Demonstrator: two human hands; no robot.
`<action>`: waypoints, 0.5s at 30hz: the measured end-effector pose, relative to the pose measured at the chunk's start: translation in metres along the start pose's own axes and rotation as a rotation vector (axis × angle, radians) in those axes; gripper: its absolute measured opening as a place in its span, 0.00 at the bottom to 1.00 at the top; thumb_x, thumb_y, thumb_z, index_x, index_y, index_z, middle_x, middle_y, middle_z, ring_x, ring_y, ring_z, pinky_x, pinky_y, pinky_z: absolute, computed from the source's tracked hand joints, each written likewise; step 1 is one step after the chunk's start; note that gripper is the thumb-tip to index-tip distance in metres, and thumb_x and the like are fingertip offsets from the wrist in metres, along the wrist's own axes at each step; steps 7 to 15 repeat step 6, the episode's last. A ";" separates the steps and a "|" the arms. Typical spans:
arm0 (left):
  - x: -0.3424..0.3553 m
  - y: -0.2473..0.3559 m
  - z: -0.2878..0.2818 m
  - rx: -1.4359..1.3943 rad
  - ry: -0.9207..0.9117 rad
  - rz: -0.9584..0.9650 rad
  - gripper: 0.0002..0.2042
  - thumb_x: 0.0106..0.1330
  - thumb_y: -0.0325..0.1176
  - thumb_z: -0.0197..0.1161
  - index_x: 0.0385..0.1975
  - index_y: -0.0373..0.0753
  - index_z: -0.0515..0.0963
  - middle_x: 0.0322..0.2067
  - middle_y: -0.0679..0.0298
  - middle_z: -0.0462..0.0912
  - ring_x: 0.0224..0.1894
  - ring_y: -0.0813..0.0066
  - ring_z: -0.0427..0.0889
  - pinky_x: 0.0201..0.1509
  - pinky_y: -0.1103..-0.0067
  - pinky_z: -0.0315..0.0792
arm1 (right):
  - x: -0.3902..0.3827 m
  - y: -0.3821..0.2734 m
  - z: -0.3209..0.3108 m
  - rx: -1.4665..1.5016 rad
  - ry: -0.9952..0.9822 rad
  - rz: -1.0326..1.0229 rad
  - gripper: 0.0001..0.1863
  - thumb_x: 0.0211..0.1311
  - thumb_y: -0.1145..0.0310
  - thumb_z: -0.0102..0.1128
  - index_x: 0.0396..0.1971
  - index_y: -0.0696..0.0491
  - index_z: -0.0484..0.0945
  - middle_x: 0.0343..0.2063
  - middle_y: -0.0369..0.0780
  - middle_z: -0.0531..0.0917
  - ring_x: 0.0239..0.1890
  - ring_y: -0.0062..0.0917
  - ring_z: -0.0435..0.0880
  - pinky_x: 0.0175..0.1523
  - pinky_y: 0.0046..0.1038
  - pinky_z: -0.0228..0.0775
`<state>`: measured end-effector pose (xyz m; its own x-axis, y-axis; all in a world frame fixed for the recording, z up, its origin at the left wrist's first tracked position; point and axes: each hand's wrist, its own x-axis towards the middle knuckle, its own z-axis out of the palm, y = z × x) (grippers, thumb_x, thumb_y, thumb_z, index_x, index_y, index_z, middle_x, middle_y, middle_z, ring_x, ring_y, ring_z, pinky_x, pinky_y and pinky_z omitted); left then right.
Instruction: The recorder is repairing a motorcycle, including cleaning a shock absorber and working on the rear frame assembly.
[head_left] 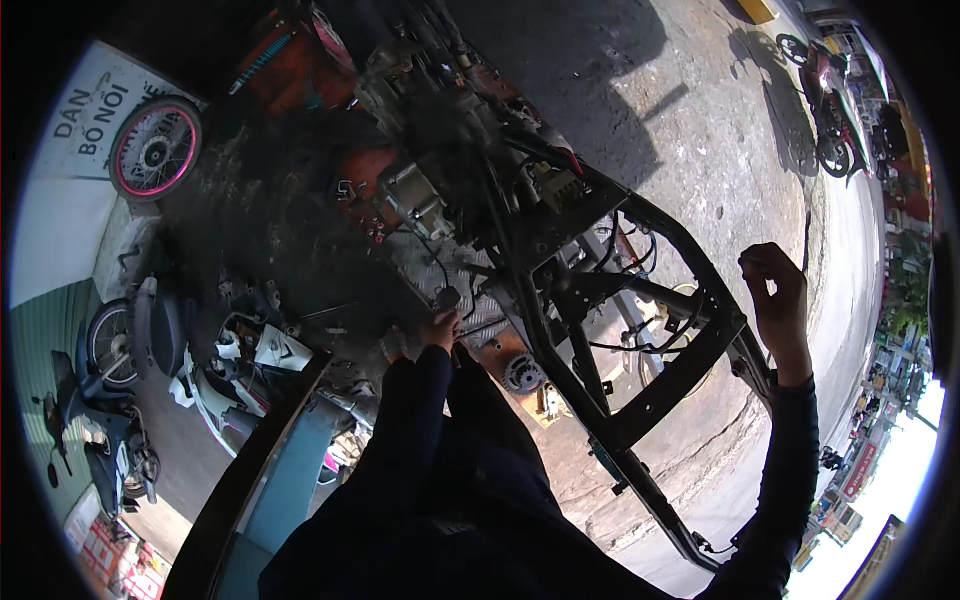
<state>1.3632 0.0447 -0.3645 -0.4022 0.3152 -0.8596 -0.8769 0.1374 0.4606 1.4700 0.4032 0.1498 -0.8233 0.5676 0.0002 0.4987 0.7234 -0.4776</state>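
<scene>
A bare black motorcycle frame (662,394) runs diagonally in front of me, with cables hanging inside it. My left hand (438,330) is low at the near side of the frame, beside a small dark rounded part (447,298). Its fingers are closed, but I cannot make out what they hold. Past the frame's right rail, my right hand (776,290) is raised with fingers curled toward the thumb in a pinch. Anything between those fingertips is too small to name. A silver engine part (415,200) sits farther up, left of the frame.
A toothed round metal part (523,375) lies near my legs. Patterned metal plate (424,262) covers some ground. To the left are a pink-rimmed wheel (155,148), a teal bench (285,475) and parked motorbikes (112,345). Another motorbike (832,105) stands by the road at right.
</scene>
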 end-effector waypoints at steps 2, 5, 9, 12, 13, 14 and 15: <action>0.023 -0.024 -0.005 0.427 0.208 0.311 0.08 0.61 0.36 0.66 0.36 0.40 0.79 0.25 0.70 0.80 0.29 0.77 0.79 0.36 0.81 0.72 | 0.033 0.039 0.014 0.047 -0.136 0.078 0.04 0.66 0.75 0.55 0.34 0.59 0.77 0.29 0.37 0.80 0.30 0.18 0.78 0.37 0.22 0.70; 0.019 -0.040 -0.007 0.076 0.115 -0.012 0.13 0.62 0.40 0.67 0.41 0.41 0.79 0.32 0.65 0.83 0.35 0.73 0.82 0.38 0.75 0.73 | 0.079 0.082 0.032 0.130 -0.470 0.348 0.05 0.66 0.70 0.56 0.37 0.56 0.77 0.31 0.38 0.80 0.31 0.20 0.79 0.40 0.24 0.72; 0.018 -0.023 -0.030 -0.303 -0.384 -0.353 0.34 0.58 0.56 0.67 0.59 0.45 0.65 0.49 0.56 0.78 0.50 0.62 0.78 0.54 0.56 0.69 | 0.090 0.092 0.041 0.125 -0.589 0.486 0.07 0.64 0.69 0.57 0.39 0.53 0.78 0.34 0.39 0.81 0.32 0.21 0.80 0.42 0.26 0.73; 0.018 -0.023 -0.030 -0.303 -0.384 -0.353 0.34 0.58 0.56 0.67 0.59 0.45 0.65 0.49 0.56 0.78 0.50 0.62 0.78 0.54 0.56 0.69 | 0.090 0.092 0.041 0.125 -0.589 0.486 0.07 0.64 0.69 0.57 0.39 0.53 0.78 0.34 0.39 0.81 0.32 0.21 0.80 0.42 0.26 0.73; 0.018 -0.023 -0.030 -0.303 -0.384 -0.353 0.34 0.58 0.56 0.67 0.59 0.45 0.65 0.49 0.56 0.78 0.50 0.62 0.78 0.54 0.56 0.69 | 0.090 0.092 0.041 0.125 -0.589 0.486 0.07 0.64 0.69 0.57 0.39 0.53 0.78 0.34 0.39 0.81 0.32 0.21 0.80 0.42 0.26 0.73; 0.018 -0.023 -0.030 -0.303 -0.384 -0.353 0.34 0.58 0.56 0.67 0.59 0.45 0.65 0.49 0.56 0.78 0.50 0.62 0.78 0.54 0.56 0.69 | 0.090 0.092 0.041 0.125 -0.589 0.486 0.07 0.64 0.69 0.57 0.39 0.53 0.78 0.34 0.39 0.81 0.32 0.21 0.80 0.42 0.26 0.73; 0.018 -0.023 -0.030 -0.303 -0.384 -0.353 0.34 0.58 0.56 0.67 0.59 0.45 0.65 0.49 0.56 0.78 0.50 0.62 0.78 0.54 0.56 0.69 | 0.090 0.092 0.041 0.125 -0.589 0.486 0.07 0.64 0.69 0.57 0.39 0.53 0.78 0.34 0.39 0.81 0.32 0.21 0.80 0.42 0.26 0.73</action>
